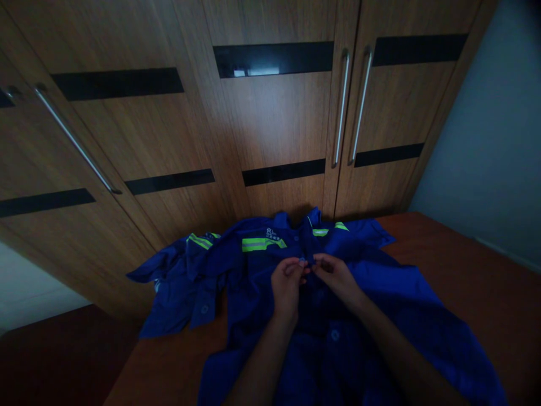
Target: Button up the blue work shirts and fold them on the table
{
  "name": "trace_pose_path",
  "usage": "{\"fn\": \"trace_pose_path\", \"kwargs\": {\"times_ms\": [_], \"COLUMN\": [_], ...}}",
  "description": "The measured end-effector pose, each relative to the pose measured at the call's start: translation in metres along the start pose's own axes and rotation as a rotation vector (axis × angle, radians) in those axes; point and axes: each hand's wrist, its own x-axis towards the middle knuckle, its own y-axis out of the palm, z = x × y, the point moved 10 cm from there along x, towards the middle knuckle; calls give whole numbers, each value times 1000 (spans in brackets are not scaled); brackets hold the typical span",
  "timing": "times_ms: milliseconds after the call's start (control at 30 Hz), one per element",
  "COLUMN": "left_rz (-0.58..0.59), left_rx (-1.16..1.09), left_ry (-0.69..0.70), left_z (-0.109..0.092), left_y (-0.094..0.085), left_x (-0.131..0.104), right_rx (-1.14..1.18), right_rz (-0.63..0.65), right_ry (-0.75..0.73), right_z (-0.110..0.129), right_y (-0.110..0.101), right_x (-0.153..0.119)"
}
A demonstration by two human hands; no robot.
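A blue work jacket (257,287) with bright yellow-green reflective strips lies spread out, its collar toward the wardrobe. At the front placket, below the collar, my left hand (288,282) pinches the fabric edge beside a small button. Close on its right, my right hand (333,274) is also closed in a pinch on the placket edge. The two sets of fingertips nearly meet. Another button (335,335) shows lower on the front. One sleeve cuff (204,307) with a button rests at the left. What lies exactly between the fingertips is too dark to make out.
The jacket rests on a reddish-brown wooden surface (473,270). Directly behind it stands a wooden wardrobe (279,124) with black strips and long metal handles (341,107). A pale wall (486,152) rises at the right. The floor at the lower left is dark.
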Motion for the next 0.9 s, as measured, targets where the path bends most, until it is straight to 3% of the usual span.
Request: {"fn": "trace_pose_path", "kwargs": {"times_ms": [200, 433, 633, 733, 900], "left_rz": [13, 46, 74, 79, 78], "left_rx": [195, 264, 556, 543, 278], "left_ry": [137, 223, 438, 429, 229], "left_z": [-9, -17, -37, -35, -17], "left_y": [1, 4, 14, 13, 3], "left_x": [6, 5, -7, -5, 7], "right_rx": [31, -33, -106, -165, -245], "right_rz": [45, 72, 158, 195, 235], "right_ry": [-8, -35, -74, -98, -149], "right_z": [4, 8, 5, 5, 10], "right_y": [4, 8, 17, 22, 26], "right_x": [-2, -2, -5, -8, -13]}}
